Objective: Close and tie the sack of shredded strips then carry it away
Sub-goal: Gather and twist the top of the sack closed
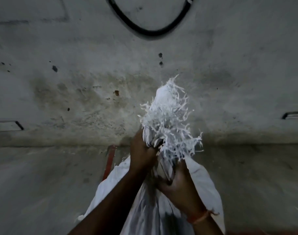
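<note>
A: Status on the sack [204, 182]?

B: Mouth gathered into a neck, frayed strips [168, 119] bursting out above it. No knot or cord visible, so closing is underway, tying not yet done, carrying still ahead. That's my read.

A: Hands?

B: Both on the neck. Left hand [141, 153] higher up, fingers curled tight round the bunched cloth just below the frayed tuft. Right hand [177, 185] just below the left, fingers wrapped round the lower neck; an orange thread sits on its wrist.

A: Where's the sack sitting?

B: Directly under the hands, body running down out of view at the bottom edge. Can't tell whether it rests on the floor [43, 184]. Grey stained wall [77, 73] beyond the sack.

A: Orientation?

B: Long axis upright, neck uppermost, tuft pointing up and slightly away from the person, toward the wall.
</note>
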`<state>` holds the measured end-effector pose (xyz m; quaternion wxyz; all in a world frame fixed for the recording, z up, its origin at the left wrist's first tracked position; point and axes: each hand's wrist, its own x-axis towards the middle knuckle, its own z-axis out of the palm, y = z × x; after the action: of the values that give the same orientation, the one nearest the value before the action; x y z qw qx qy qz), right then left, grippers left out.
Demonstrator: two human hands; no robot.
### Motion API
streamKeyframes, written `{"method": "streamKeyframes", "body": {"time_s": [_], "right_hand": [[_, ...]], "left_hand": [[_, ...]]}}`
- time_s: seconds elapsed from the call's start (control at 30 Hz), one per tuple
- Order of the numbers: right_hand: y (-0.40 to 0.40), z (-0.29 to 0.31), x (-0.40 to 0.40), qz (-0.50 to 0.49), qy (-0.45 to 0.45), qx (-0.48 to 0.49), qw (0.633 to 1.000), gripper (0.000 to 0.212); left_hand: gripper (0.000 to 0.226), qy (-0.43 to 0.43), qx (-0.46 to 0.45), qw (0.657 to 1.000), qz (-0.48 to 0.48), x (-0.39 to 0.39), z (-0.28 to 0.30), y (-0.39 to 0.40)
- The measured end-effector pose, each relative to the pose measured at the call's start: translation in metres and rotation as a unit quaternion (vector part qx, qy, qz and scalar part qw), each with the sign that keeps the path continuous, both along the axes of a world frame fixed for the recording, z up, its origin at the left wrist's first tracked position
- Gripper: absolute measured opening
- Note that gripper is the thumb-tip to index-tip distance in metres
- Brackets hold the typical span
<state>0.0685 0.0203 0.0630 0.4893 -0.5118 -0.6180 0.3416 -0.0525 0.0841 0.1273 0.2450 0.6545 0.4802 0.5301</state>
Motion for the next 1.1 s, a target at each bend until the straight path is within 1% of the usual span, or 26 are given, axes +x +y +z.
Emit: {"method": "streamKeyframes", "body": {"time_s": [0.07, 0.1, 0.13, 0.17, 0.2, 0.23, 0.27, 0.3, 0.37, 0.4, 0.43, 0.5, 0.57, 0.63, 0.67, 0.7, 0.73, 0.77, 0.8, 0.83, 0.87, 0.9, 0.93, 1.0, 1.03, 1.1], "right_hand": [[0.006, -0.007, 0.002, 0.004, -0.022, 0.052, 0.998, 0.062], [0.012, -0.003, 0.003, 0.019, -0.034, 0.059, 0.997, 0.054], [0.017, 0.001, 0.003, 0.027, -0.032, 0.075, 0.996, 0.063], [0.022, 0.001, 0.004, 0.048, -0.008, 0.070, 0.996, 0.081], [0.030, -0.001, 0.003, 0.030, -0.015, 0.076, 0.997, 0.095], [0.032, 0.005, 0.001, 0.038, 0.018, 0.059, 0.997, 0.102], [0.036, -0.001, 0.001, 0.023, 0.010, 0.054, 0.998, 0.104], [0.040, 0.000, -0.002, 0.007, 0.017, 0.068, 0.997, 0.099], [0.047, -0.006, -0.007, -0.042, 0.018, 0.092, 0.995, 0.076], [0.047, -0.006, -0.009, -0.048, 0.027, 0.083, 0.995, 0.068], [0.049, -0.010, -0.011, -0.055, 0.040, 0.065, 0.996, 0.064], [0.049, -0.018, -0.014, -0.066, 0.063, 0.032, 0.995, 0.055], [0.047, -0.023, -0.018, -0.056, 0.103, 0.000, 0.993, 0.037], [0.049, -0.029, -0.018, -0.049, 0.128, -0.031, 0.990, 0.028], [0.050, -0.029, -0.017, -0.048, 0.131, -0.039, 0.989, 0.025], [0.051, -0.028, -0.016, -0.047, 0.142, -0.048, 0.987, 0.028], [0.054, -0.027, -0.015, -0.046, 0.146, -0.053, 0.987, 0.032], [0.057, -0.028, -0.015, -0.043, 0.147, -0.056, 0.987, 0.034], [0.057, -0.027, -0.015, -0.039, 0.147, -0.059, 0.987, 0.034], [0.058, -0.027, -0.017, -0.037, 0.151, -0.065, 0.986, 0.033], [0.057, -0.026, -0.018, -0.035, 0.157, -0.064, 0.985, 0.031], [0.057, -0.026, -0.020, -0.036, 0.168, -0.065, 0.983, 0.029], [0.055, -0.025, -0.022, -0.035, 0.178, -0.067, 0.981, 0.027], [0.053, -0.027, -0.027, -0.032, 0.193, -0.079, 0.977, 0.023], [0.053, -0.028, -0.031, -0.033, 0.199, -0.088, 0.975, 0.023], [0.054, -0.031, -0.037, -0.031, 0.216, -0.107, 0.970, 0.029]], "left_hand": [[0.030, -0.001, -0.026, 1.000, -0.001, 0.007, 0.002, 0.001], [0.026, -0.015, -0.034, 0.999, 0.013, 0.009, 0.001, 0.004], [0.024, -0.031, -0.043, 0.998, 0.029, 0.012, -0.001, 0.008], [0.026, -0.048, -0.062, 0.996, 0.041, 0.016, -0.003, 0.012], [0.028, -0.069, -0.084, 0.993, 0.044, 0.019, -0.004, 0.016], [0.032, -0.098, -0.104, 0.989, 0.033, 0.022, -0.004, 0.018], [0.034, -0.124, -0.122, 0.985, 0.015, 0.026, -0.005, 0.019], [0.033, -0.143, -0.131, 0.981, -0.006, 0.032, -0.003, 0.017], [0.024, -0.170, -0.145, 0.974, -0.044, 0.042, -0.004, 0.011], [0.019, -0.176, -0.154, 0.971, -0.055, 0.045, -0.006, 0.010], [0.020, -0.170, -0.158, 0.971, -0.059, 0.045, -0.008, 0.009], [0.040, -0.111, -0.143, 0.981, -0.067, 0.041, -0.009, 0.007], [0.060, -0.057, -0.128, 0.987, -0.081, 0.029, -0.017, -0.005], [0.083, -0.056, -0.130, 0.985, -0.094, 0.012, -0.039, -0.037], [0.098, -0.035, -0.140, 0.985, -0.091, 0.003, -0.058, -0.056], [0.114, 0.020, -0.147, 0.985, -0.086, -0.005, -0.079, -0.074], [0.129, 0.114, -0.145, 0.979, -0.088, -0.012, -0.103, -0.083], [0.141, 0.208, -0.140, 0.964, -0.090, -0.016, -0.126, -0.086], [0.149, 0.276, -0.138, 0.948, -0.079, -0.015, -0.142, -0.083], [0.153, 0.302, -0.131, 0.943, -0.054, -0.012, -0.147, -0.075], [0.152, 0.286, -0.117, 0.951, -0.023, -0.005, -0.144, -0.066], [0.147, 0.247, -0.100, 0.964, 0.011, 0.002, -0.140, -0.057], [0.138, 0.196, -0.093, 0.975, 0.035, 0.010, -0.137, -0.050], [0.115, 0.105, -0.118, 0.985, 0.070, 0.023, -0.135, -0.045], [0.105, 0.076, -0.120, 0.986, 0.090, 0.026, -0.138, -0.044], [0.085, 0.060, -0.091, 0.986, 0.130, 0.026, -0.150, -0.040]]}}
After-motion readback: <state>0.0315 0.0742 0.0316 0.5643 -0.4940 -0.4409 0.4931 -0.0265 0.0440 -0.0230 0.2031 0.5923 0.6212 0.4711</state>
